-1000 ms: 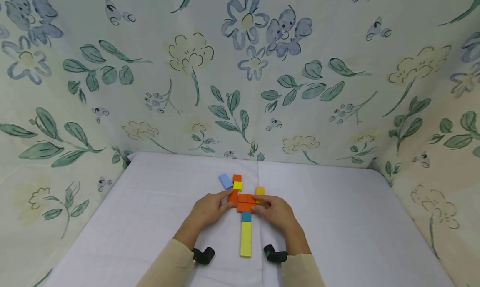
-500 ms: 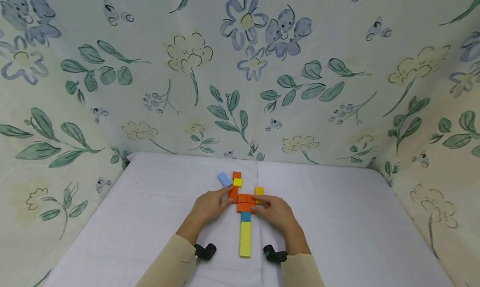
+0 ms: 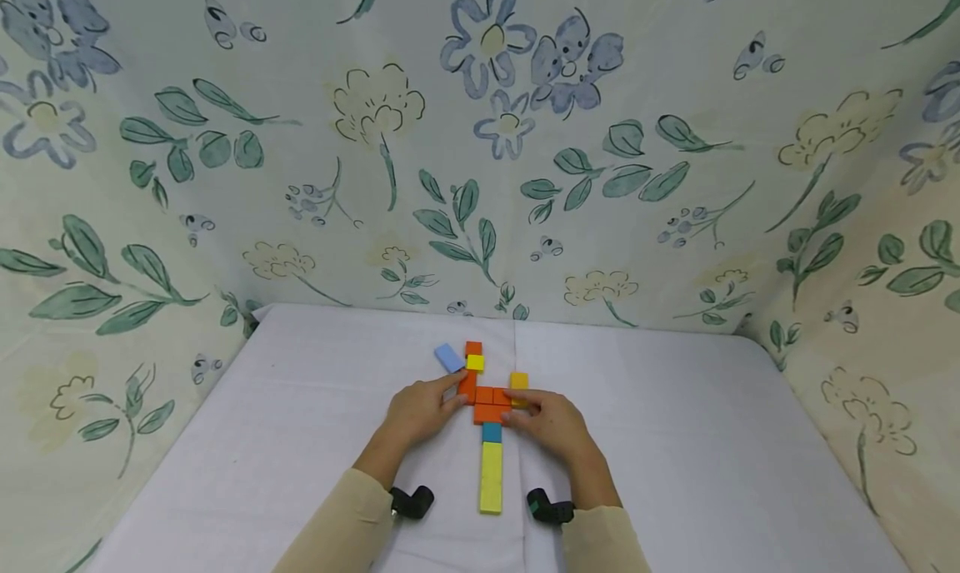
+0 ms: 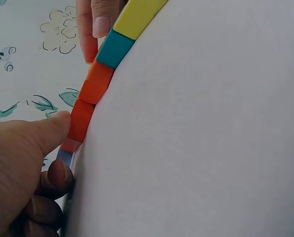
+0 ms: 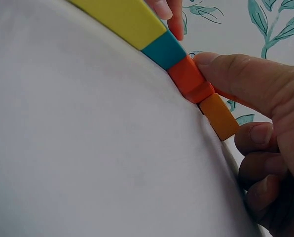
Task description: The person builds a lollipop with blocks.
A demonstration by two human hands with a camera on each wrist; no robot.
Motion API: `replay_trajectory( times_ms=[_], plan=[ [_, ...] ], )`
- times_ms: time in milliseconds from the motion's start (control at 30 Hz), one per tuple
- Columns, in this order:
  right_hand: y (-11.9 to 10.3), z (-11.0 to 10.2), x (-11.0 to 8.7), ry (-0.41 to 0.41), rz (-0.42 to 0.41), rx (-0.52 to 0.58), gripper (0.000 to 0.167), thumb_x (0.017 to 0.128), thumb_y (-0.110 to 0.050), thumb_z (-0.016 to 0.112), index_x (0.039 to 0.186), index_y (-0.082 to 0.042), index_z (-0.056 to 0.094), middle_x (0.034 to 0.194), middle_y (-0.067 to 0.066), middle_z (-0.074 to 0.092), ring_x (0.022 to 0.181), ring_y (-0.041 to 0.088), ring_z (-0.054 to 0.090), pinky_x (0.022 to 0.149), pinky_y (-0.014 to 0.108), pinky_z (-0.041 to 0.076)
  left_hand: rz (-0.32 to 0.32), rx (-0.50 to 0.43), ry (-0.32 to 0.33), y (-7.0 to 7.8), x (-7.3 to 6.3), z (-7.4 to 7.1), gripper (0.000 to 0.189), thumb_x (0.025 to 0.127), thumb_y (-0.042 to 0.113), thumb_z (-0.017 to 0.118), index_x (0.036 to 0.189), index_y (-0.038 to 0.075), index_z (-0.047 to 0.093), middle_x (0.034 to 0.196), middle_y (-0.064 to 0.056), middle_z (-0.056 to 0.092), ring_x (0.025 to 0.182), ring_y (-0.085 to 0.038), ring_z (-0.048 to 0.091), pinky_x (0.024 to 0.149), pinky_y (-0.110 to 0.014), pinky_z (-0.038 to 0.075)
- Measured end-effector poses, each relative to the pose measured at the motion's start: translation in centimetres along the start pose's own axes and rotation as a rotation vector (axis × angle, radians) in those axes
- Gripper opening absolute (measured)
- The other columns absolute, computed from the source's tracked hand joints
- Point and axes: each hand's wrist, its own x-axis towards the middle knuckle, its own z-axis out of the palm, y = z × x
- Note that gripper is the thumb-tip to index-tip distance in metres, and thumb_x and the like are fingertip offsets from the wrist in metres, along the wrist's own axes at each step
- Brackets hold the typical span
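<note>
Coloured wooden blocks form a figure on the white cloth. My left hand (image 3: 416,411) pinches an upright orange block (image 3: 468,390) between thumb and index finger, at the figure's left. Beyond it lie a small yellow block (image 3: 475,363), a small orange-red block (image 3: 473,348) and a tilted light blue block (image 3: 449,357). My right hand (image 3: 557,425) rests its thumb and extended index finger on the central orange blocks (image 3: 487,410). Its lower fingers curl beside an amber block (image 5: 219,117). Nearer me lie a teal block (image 3: 492,432) and a long yellow piece (image 3: 491,478).
A white cloth (image 3: 675,473) covers the table. Floral fabric (image 3: 480,223) hangs behind it and along both sides. Black wrist cameras (image 3: 412,502) sit at both wrists, close to the long yellow piece.
My left hand has slid the upright orange block slightly away from me. The small yellow, orange-red and light blue blocks shifted the same way. My right hand stayed nearly still.
</note>
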Motion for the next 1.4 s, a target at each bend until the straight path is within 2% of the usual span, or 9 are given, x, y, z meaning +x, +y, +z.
replay_trajectory(
  times_ms=[300,700,800,900,967,1067,1200,1300,1400],
  plan=[
    [-0.1,-0.1,0.0,-0.006,0.007,-0.002,0.043,0.084,-0.05,0.08,0.125,-0.043,0.072,0.146,0.003,0.061,0.137,0.033,0.053,0.111,0.063,0.039,-0.001,0.0,0.002,0.1,-0.1,0.0,0.051,0.1,0.053,0.058,0.148,0.04,0.053,0.112,-0.006,0.075,0.085,-0.021,0.061,0.088,-0.047,0.056],
    [0.2,0.1,0.0,-0.004,0.016,0.001,0.042,0.084,-0.049,0.08,0.125,-0.044,0.072,0.144,0.004,0.062,0.135,0.033,0.054,0.11,0.062,0.04,0.006,-0.019,0.012,-0.2,0.2,0.4,0.051,0.099,0.053,0.06,0.147,0.038,0.055,0.113,-0.003,0.075,0.086,-0.019,0.062,0.087,-0.046,0.056],
    [0.1,0.0,0.0,0.0,0.017,0.008,0.042,0.084,-0.049,0.08,0.125,-0.043,0.072,0.144,0.004,0.062,0.136,0.033,0.054,0.11,0.062,0.04,0.003,-0.067,-0.003,-0.2,0.6,0.2,0.051,0.099,0.052,0.061,0.146,0.035,0.056,0.097,-0.001,0.074,0.082,-0.017,0.06,0.082,-0.042,0.056],
    [0.0,0.0,-0.1,0.008,0.018,0.011,0.042,0.084,-0.048,0.08,0.125,-0.043,0.072,0.144,0.003,0.062,0.136,0.033,0.054,0.11,0.062,0.04,0.007,-0.099,0.001,0.1,1.3,-0.1,0.051,0.099,0.052,0.061,0.145,0.031,0.058,0.077,0.002,0.064,0.076,-0.016,0.057,0.073,-0.035,0.052],
    [0.0,0.0,-0.1,0.013,0.02,0.011,0.042,0.084,-0.048,0.081,0.125,-0.042,0.073,0.143,0.003,0.063,0.136,0.033,0.054,0.11,0.061,0.04,0.011,-0.096,0.007,0.3,1.8,-0.4,0.052,0.098,0.052,0.062,0.144,0.029,0.059,0.07,0.002,0.058,0.074,-0.016,0.056,0.069,-0.032,0.048],
    [-0.1,0.1,-0.1,0.01,0.014,0.016,0.042,0.084,-0.049,0.081,0.125,-0.041,0.073,0.143,0.004,0.063,0.136,0.034,0.054,0.11,0.061,0.041,0.02,-0.068,0.007,0.5,2.2,-0.9,0.05,0.096,0.05,0.066,0.141,0.028,0.063,0.073,0.004,0.058,0.076,-0.017,0.055,0.069,-0.031,0.046],
    [-0.1,0.2,-0.2,-0.002,0.011,0.025,0.042,0.084,-0.049,0.081,0.125,-0.041,0.073,0.143,0.004,0.063,0.135,0.034,0.054,0.11,0.062,0.041,0.003,-0.061,-0.041,0.6,2.3,-1.2,0.046,0.094,0.047,0.07,0.137,0.029,0.066,0.08,0.004,0.061,0.078,-0.017,0.055,0.069,-0.033,0.045],
    [0.0,0.1,-0.1,-0.001,0.015,0.026,0.042,0.084,-0.049,0.081,0.124,-0.043,0.073,0.144,0.003,0.062,0.136,0.032,0.054,0.11,0.061,0.04,-0.015,-0.068,-0.055,0.5,2.2,-1.2,0.045,0.094,0.047,0.07,0.136,0.031,0.067,0.077,0.004,0.062,0.076,-0.017,0.055,0.067,-0.032,0.044],
    [0.1,0.0,-0.1,0.0,0.009,0.024,0.043,0.083,-0.05,0.081,0.125,-0.043,0.072,0.144,0.003,0.062,0.136,0.032,0.054,0.11,0.062,0.04,-0.021,-0.063,-0.034,0.5,2.2,-0.9,0.045,0.094,0.048,0.07,0.136,0.032,0.067,0.073,0.003,0.06,0.073,-0.017,0.054,0.064,-0.031,0.043]
  ],
)
